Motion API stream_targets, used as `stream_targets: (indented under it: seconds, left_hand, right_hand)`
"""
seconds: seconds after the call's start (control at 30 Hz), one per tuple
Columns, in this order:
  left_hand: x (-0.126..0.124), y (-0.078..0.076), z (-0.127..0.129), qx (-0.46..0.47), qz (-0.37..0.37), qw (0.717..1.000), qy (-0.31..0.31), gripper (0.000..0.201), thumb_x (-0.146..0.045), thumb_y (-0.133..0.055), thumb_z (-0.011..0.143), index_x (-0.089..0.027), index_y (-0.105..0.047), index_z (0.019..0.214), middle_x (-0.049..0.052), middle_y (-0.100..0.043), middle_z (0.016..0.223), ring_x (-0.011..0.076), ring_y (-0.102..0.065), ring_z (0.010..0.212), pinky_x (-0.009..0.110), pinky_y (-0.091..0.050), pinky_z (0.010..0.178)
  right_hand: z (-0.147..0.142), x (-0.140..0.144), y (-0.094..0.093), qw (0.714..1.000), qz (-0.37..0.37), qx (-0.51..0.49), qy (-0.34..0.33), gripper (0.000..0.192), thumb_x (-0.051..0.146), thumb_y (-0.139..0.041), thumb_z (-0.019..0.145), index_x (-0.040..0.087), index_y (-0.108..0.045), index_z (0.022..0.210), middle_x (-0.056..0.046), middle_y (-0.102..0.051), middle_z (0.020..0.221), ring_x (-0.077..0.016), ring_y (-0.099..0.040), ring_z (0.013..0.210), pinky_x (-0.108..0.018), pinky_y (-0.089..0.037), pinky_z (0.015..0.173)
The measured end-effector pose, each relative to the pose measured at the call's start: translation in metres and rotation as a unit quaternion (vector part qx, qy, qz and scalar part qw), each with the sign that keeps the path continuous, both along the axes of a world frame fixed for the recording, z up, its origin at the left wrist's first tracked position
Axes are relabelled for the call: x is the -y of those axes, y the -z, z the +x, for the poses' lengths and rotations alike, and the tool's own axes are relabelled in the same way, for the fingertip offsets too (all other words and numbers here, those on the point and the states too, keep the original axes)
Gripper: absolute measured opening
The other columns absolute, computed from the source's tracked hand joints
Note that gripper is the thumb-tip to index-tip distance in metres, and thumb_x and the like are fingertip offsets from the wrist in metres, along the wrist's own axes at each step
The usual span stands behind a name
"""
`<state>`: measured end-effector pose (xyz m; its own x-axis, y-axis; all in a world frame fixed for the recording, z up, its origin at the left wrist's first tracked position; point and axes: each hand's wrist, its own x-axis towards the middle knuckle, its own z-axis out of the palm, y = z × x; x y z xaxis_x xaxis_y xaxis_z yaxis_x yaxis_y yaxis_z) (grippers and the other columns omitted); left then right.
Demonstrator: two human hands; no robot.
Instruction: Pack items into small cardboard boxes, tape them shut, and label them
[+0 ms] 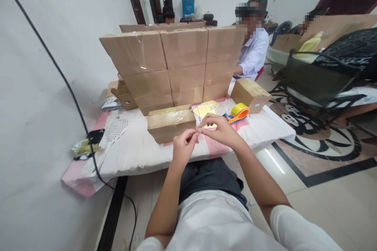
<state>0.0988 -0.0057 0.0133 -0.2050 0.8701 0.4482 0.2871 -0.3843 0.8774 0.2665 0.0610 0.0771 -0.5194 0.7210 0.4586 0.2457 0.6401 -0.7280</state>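
Note:
My left hand [185, 142] and my right hand [216, 127] meet fingertip to fingertip above the table's front edge. Both are closed in a pinch, and whatever sits between the fingers is too small to make out. Just beyond my left hand lies a taped cardboard box [171, 123]. Past my right hand are a yellow printed sheet [206, 110], partly covered by the fingers, and an orange tape dispenser [239, 114] with a yellow roll.
Stacked cardboard boxes [185, 51] form a wall across the table's back. Another carton [250, 95] stands at the right. A perforated sheet [118, 128] lies on the left of the cloth [138, 153]. A black cable [63, 72] hangs at left. A co-worker [255, 53] sits behind the stack.

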Motion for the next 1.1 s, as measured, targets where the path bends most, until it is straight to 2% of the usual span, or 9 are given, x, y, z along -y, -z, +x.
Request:
stream_targets:
  seconds: [0.17, 0.27, 0.33, 0.43, 0.53, 0.6, 0.7, 0.8, 1.1]
  left_hand:
    - [0.014, -0.002, -0.022, 0.038, -0.016, 0.999, 0.032, 0.026, -0.041, -0.067, 0.092, -0.018, -0.078, 0.097, -0.002, -0.065, 0.058, 0.0105, -0.056, 0.051, 0.022, -0.045, 0.056]
    - [0.025, 0.010, -0.050, 0.062, -0.073, 0.995, -0.006, 0.032, -0.043, -0.069, 0.089, -0.018, -0.079, 0.108, -0.006, -0.055, 0.048, 0.0094, -0.047, 0.041, 0.022, -0.040, 0.047]
    - [0.034, 0.022, -0.075, 0.081, -0.061, 0.991, -0.092, 0.030, -0.044, -0.069, 0.089, -0.017, -0.079, 0.099, -0.007, -0.050, 0.044, 0.0091, -0.043, 0.038, 0.023, -0.037, 0.044]
    - [0.038, 0.034, -0.113, 0.073, 0.000, 0.976, -0.205, 0.027, -0.041, -0.067, 0.090, -0.017, -0.078, 0.092, -0.006, -0.050, 0.047, 0.0093, -0.046, 0.043, 0.023, -0.039, 0.048]
    - [0.020, 0.032, -0.144, 0.006, 0.061, 0.967, -0.249, 0.026, -0.036, -0.067, 0.090, -0.019, -0.075, 0.109, 0.001, -0.066, 0.075, 0.0117, -0.057, 0.063, 0.023, -0.043, 0.057]
    - [-0.003, 0.031, -0.159, -0.044, 0.088, 0.965, -0.242, 0.038, -0.033, -0.069, 0.088, -0.023, -0.069, 0.125, 0.008, -0.069, 0.110, 0.0162, -0.063, 0.086, 0.026, -0.048, 0.065]
    - [-0.039, 0.037, -0.173, -0.087, 0.080, 0.972, -0.203, 0.045, -0.034, -0.072, 0.085, -0.029, -0.067, 0.129, 0.011, -0.054, 0.142, 0.0251, -0.057, 0.118, 0.037, -0.053, 0.089]
    - [-0.063, 0.054, -0.178, -0.052, 0.041, 0.983, -0.168, 0.037, -0.034, -0.073, 0.084, -0.029, -0.070, 0.120, 0.010, -0.047, 0.148, 0.0302, -0.049, 0.131, 0.046, -0.048, 0.105]
    - [-0.069, 0.084, -0.171, 0.095, 0.009, 0.988, -0.125, 0.061, -0.036, -0.071, 0.086, -0.029, -0.050, 0.143, 0.013, -0.048, 0.147, 0.0294, -0.052, 0.132, 0.042, -0.050, 0.101]
  right_hand:
    - [-0.022, 0.004, -0.044, 0.984, 0.117, 0.113, -0.070, 0.023, 0.032, -0.073, 0.091, 0.020, -0.073, 0.072, -0.004, -0.064, 0.084, -0.0190, -0.059, 0.084, -0.035, -0.045, 0.079]
    - [-0.022, -0.008, -0.071, 0.975, 0.207, -0.035, 0.073, 0.024, 0.034, -0.072, 0.091, 0.022, -0.069, 0.071, -0.003, -0.063, 0.082, -0.0190, -0.059, 0.082, -0.035, -0.046, 0.078]
    - [-0.023, -0.020, -0.087, 0.927, 0.249, -0.181, 0.216, 0.019, 0.030, -0.072, 0.090, 0.022, -0.068, 0.073, -0.002, -0.061, 0.081, -0.0180, -0.058, 0.079, -0.035, -0.046, 0.078]
    - [-0.043, -0.031, -0.099, 0.921, 0.244, -0.201, 0.229, 0.014, 0.027, -0.074, 0.087, 0.021, -0.070, 0.075, -0.002, -0.060, 0.082, -0.0166, -0.058, 0.079, -0.035, -0.046, 0.081]
    - [-0.082, -0.031, -0.096, 0.987, 0.127, -0.064, 0.077, 0.023, 0.038, -0.076, 0.086, 0.020, -0.070, 0.073, -0.002, -0.064, 0.084, -0.0162, -0.060, 0.082, -0.034, -0.047, 0.081]
    - [-0.110, -0.030, -0.091, 0.999, 0.017, 0.023, -0.017, 0.031, 0.047, -0.077, 0.083, 0.019, -0.070, 0.073, -0.002, -0.064, 0.084, -0.0156, -0.059, 0.079, -0.032, -0.047, 0.076]
    - [-0.145, -0.041, -0.084, 0.976, -0.133, 0.081, -0.153, 0.038, 0.055, -0.080, 0.078, 0.018, -0.070, 0.074, -0.002, -0.063, 0.080, -0.0143, -0.055, 0.075, -0.030, -0.044, 0.070]
    - [-0.174, -0.064, -0.073, 0.936, -0.228, 0.084, -0.255, 0.042, 0.058, -0.079, 0.077, 0.018, -0.067, 0.071, -0.001, -0.060, 0.074, -0.0133, -0.052, 0.073, -0.029, -0.043, 0.068]
    - [-0.234, -0.109, -0.009, 0.940, -0.143, 0.292, -0.105, 0.023, 0.036, -0.071, 0.075, 0.016, -0.066, 0.064, 0.004, -0.048, 0.054, -0.0094, -0.039, 0.054, -0.027, -0.028, 0.054]
